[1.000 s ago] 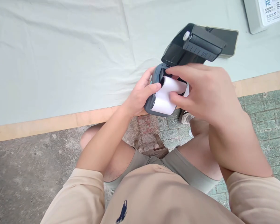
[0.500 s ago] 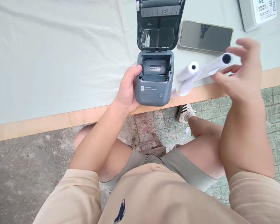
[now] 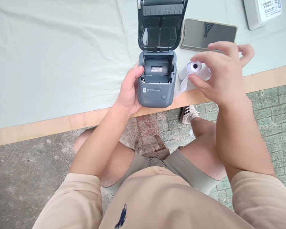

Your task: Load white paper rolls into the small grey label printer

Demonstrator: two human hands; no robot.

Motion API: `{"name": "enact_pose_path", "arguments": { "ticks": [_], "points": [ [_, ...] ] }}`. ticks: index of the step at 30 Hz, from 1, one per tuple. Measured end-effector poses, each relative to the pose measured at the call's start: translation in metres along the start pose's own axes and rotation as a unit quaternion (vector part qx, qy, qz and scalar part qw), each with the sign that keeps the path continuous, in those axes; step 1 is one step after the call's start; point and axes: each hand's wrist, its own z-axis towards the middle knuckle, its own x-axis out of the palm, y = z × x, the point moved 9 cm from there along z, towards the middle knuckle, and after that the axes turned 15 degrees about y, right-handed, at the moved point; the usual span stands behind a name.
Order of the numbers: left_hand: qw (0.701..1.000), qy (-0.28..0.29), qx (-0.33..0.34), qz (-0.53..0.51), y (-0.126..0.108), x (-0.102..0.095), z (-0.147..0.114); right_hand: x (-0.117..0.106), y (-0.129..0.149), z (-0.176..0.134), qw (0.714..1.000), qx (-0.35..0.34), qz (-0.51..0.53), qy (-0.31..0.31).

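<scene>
My left hand [image 3: 130, 89] is wrapped round the side of a dark grey label printer [image 3: 156, 95], thumb on the rim of its paper bay. The printer's lid [image 3: 160, 31] is swung up, and the bay holds only a small printed sticker. Beside the printer lies a small white paper roll [image 3: 184, 72] with a black core and a loose tail. My right hand [image 3: 222, 71] is over this roll, thumb and forefinger apart on either side of its end, other fingers spread. Whether the fingertips touch it I cannot tell. A second white roll [image 3: 206, 73] is mostly hidden behind this hand.
A phone [image 3: 208, 33] lies behind my right hand. At the back right stands a white box [image 3: 264, 12] with a printed label. The pale cloth [image 3: 62, 63] covers the table, whose bare wooden edge [image 3: 50, 127] faces me. Below is a small wooden stool [image 3: 157, 152].
My right hand has moved left, from the end of the farther paper roll to the small roll near the printer. My left hand still holds the printer in about the same place.
</scene>
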Motion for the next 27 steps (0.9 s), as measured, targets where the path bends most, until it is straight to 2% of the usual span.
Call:
{"name": "enact_pose_path", "arguments": {
  "ticks": [2, 5, 7, 8, 9, 11, 13, 14, 15, 18, 20, 22, 24, 27],
  "points": [
    [1.0, -0.005, 0.005, -0.004, -0.001, 0.002, 0.0, -0.002, 0.002, 0.0, 1.0, -0.007, 0.026, 0.001],
    [1.0, -0.013, 0.007, -0.009, -0.002, 0.001, -0.001, -0.022, 0.012, -0.009, 0.99, -0.068, 0.105, -0.066],
    [1.0, -0.016, 0.005, -0.01, -0.001, 0.0, -0.001, -0.04, 0.018, -0.019, 0.961, -0.119, 0.222, -0.113],
    [1.0, -0.016, 0.003, -0.011, -0.001, -0.001, -0.001, -0.048, 0.022, -0.023, 0.938, -0.144, 0.289, -0.124],
    [1.0, -0.016, 0.005, -0.011, 0.0, -0.001, -0.001, -0.053, 0.028, -0.026, 0.912, -0.167, 0.355, -0.117],
    [1.0, -0.014, 0.01, -0.008, -0.001, 0.0, -0.001, -0.055, 0.046, -0.025, 0.868, -0.2, 0.452, -0.058],
    [1.0, -0.014, 0.024, 0.003, -0.002, 0.003, -0.003, -0.048, 0.068, -0.02, 0.844, -0.208, 0.493, 0.025],
    [0.999, -0.015, 0.029, 0.01, -0.003, 0.005, -0.003, -0.043, 0.076, -0.017, 0.847, -0.203, 0.488, 0.052],
    [0.999, -0.016, 0.031, 0.019, -0.003, 0.006, -0.005, -0.04, 0.081, -0.014, 0.865, -0.191, 0.46, 0.063],
    [0.999, -0.019, 0.021, 0.047, -0.001, 0.009, -0.008, -0.035, 0.088, -0.004, 0.95, -0.158, 0.265, 0.036],
    [0.999, -0.018, 0.013, 0.048, 0.002, 0.01, -0.009, -0.03, 0.09, 0.001, 0.982, -0.131, 0.133, 0.032],
    [0.999, -0.019, 0.016, 0.033, 0.003, 0.009, -0.009, -0.025, 0.09, 0.005, 0.991, -0.105, 0.066, 0.042],
    [0.999, -0.022, 0.021, 0.017, 0.003, 0.009, -0.009, -0.025, 0.089, 0.006, 0.994, -0.091, 0.043, 0.039],
    [0.999, -0.03, 0.03, 0.004, 0.001, 0.006, -0.007, -0.035, 0.095, 0.001, 0.99, -0.125, 0.061, -0.019]
  ]
}}
